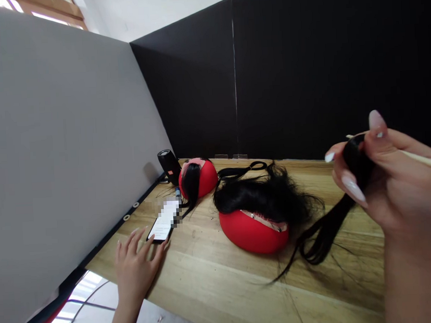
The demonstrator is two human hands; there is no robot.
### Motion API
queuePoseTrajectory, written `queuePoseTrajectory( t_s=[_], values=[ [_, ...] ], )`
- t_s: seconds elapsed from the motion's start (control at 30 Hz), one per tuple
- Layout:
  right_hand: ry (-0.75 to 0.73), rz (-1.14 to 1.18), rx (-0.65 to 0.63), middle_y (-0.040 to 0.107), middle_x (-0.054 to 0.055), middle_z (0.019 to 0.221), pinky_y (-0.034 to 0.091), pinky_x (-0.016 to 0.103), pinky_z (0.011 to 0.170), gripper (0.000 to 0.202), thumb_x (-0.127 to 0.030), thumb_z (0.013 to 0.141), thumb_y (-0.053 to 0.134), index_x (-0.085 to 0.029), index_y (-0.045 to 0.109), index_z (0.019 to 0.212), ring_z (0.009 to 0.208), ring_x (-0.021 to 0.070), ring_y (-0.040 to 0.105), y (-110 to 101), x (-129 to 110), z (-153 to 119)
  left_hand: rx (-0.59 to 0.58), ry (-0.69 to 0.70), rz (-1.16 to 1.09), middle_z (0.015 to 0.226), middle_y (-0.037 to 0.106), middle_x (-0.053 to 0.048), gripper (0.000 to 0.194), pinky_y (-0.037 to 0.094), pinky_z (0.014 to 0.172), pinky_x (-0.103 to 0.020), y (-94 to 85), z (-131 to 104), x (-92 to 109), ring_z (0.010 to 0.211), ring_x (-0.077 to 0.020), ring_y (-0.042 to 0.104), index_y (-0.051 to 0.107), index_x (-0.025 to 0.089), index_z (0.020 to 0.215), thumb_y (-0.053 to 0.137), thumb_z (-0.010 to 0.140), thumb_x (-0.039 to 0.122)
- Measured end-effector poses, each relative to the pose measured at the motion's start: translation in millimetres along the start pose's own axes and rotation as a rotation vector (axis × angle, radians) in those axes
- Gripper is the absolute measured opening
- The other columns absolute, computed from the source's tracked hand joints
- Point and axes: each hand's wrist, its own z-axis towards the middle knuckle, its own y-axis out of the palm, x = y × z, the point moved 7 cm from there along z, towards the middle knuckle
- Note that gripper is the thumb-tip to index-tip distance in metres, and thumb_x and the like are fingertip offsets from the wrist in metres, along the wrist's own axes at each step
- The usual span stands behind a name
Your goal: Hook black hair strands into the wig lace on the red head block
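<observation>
A hank (319, 240) of black hair is hanging smooth and glossy, folding into loops low down and thinning into stray strands; a stick (423, 161), slim, pale and straight, is crossing the same grip; a flat phone (161, 228) is glowing white, part of its screen blurred; the table (196, 278) is showing pale wood grain; a rounded red dome (253, 234) is sitting mid-table, wearing a pinkish band and a tousled black hairpiece (255, 195); a smaller-looking red dome (209, 178) is resting behind, near a black cylindrical speaker (167, 166); the right hand (401, 188) is closing around the hank's upper end, fingers curled, the rest trailing below towards the near dome; the left hand (136, 264) is spreading its fingers, gripping nothing, fingertips meeting the phone's near end.
</observation>
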Motion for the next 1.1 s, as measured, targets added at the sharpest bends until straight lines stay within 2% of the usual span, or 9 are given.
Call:
queuePoseTrajectory(
  t_s=[0.07, 0.2, 0.43, 0.57, 0.77, 0.93, 1.1],
  values=[
    [0.013, -0.022, 0.012, 0.063, 0.002, 0.059, 0.031, 0.021, 0.025, 0.036, -0.045, 0.063, 0.085, -0.017, 0.063, 0.066, 0.035, 0.0115, 0.048, 0.7, 0.6, -0.8, 0.009, 0.011, -0.006, 0.115, 0.066, -0.014, 0.024, 0.039, 0.104, -0.057, -2.7, -0.2, 0.5, 0.113, -0.0315, 0.058, 0.070, 0.017, 0.084, 0.064, 0.085, 0.040],
    [-0.016, -0.087, 0.061, 0.064, 0.005, 0.062, 0.036, 0.022, 0.029, 0.035, -0.044, 0.072, 0.080, -0.014, 0.064, 0.062, 0.039, 0.0112, 0.050, -1.4, -2.1, -2.9, -0.019, 0.037, 0.001, 0.118, 0.065, -0.012, 0.019, 0.039, 0.102, -0.057, -3.1, -1.0, 3.0, 0.116, -0.0328, 0.056, 0.070, 0.019, 0.080, 0.065, 0.085, 0.037],
    [-0.027, -0.117, 0.061, 0.060, 0.003, 0.060, 0.038, 0.020, 0.033, 0.036, -0.045, 0.071, 0.080, -0.013, 0.066, 0.062, 0.042, 0.0111, 0.052, -3.0, -1.6, -3.7, -0.136, 0.023, -0.044, 0.126, 0.061, -0.015, 0.029, 0.036, 0.103, -0.059, 12.6, -2.4, 0.4, 0.119, -0.0366, 0.052, 0.074, 0.021, 0.089, 0.063, 0.085, 0.047],
    [-0.016, -0.111, 0.029, 0.056, 0.002, 0.057, 0.036, 0.019, 0.031, 0.036, -0.045, 0.069, 0.082, -0.013, 0.066, 0.062, 0.042, 0.0108, 0.051, -0.6, -1.4, -4.4, -0.168, 0.059, -0.129, 0.126, 0.060, -0.014, 0.027, 0.039, 0.103, -0.056, 18.5, -2.3, -0.1, 0.122, -0.0355, 0.050, 0.074, 0.023, 0.097, 0.059, 0.088, 0.044],
    [-0.027, -0.126, 0.011, 0.055, 0.002, 0.055, 0.033, 0.019, 0.029, 0.037, -0.045, 0.070, 0.080, -0.013, 0.065, 0.061, 0.042, 0.0110, 0.049, 0.9, -2.2, -4.1, -0.122, 0.120, -0.167, 0.122, 0.062, -0.011, 0.022, 0.041, 0.102, -0.056, 14.1, 0.6, 3.9, 0.116, -0.0340, 0.053, 0.076, 0.024, 0.094, 0.060, 0.089, 0.039],
    [-0.023, -0.126, -0.006, 0.055, 0.002, 0.055, 0.033, 0.020, 0.028, 0.035, -0.045, 0.071, 0.079, -0.013, 0.068, 0.064, 0.040, 0.0115, 0.049, 2.2, -2.1, -3.9, -0.138, 0.173, -0.181, 0.124, 0.061, -0.009, 0.018, 0.038, 0.106, -0.059, 12.8, 3.6, 11.5, 0.118, -0.0337, 0.053, 0.076, 0.028, 0.096, 0.062, 0.088, 0.035],
    [-0.030, -0.130, 0.007, 0.055, 0.002, 0.056, 0.033, 0.020, 0.029, 0.036, -0.045, 0.070, 0.080, -0.014, 0.066, 0.061, 0.041, 0.0109, 0.049, 2.4, -3.1, -3.9, -0.158, 0.222, -0.239, 0.126, 0.060, -0.006, 0.017, 0.039, 0.107, -0.057, 10.6, 7.1, 17.2, 0.120, -0.0320, 0.052, 0.075, 0.033, 0.100, 0.064, 0.087, 0.032]
  ],
)
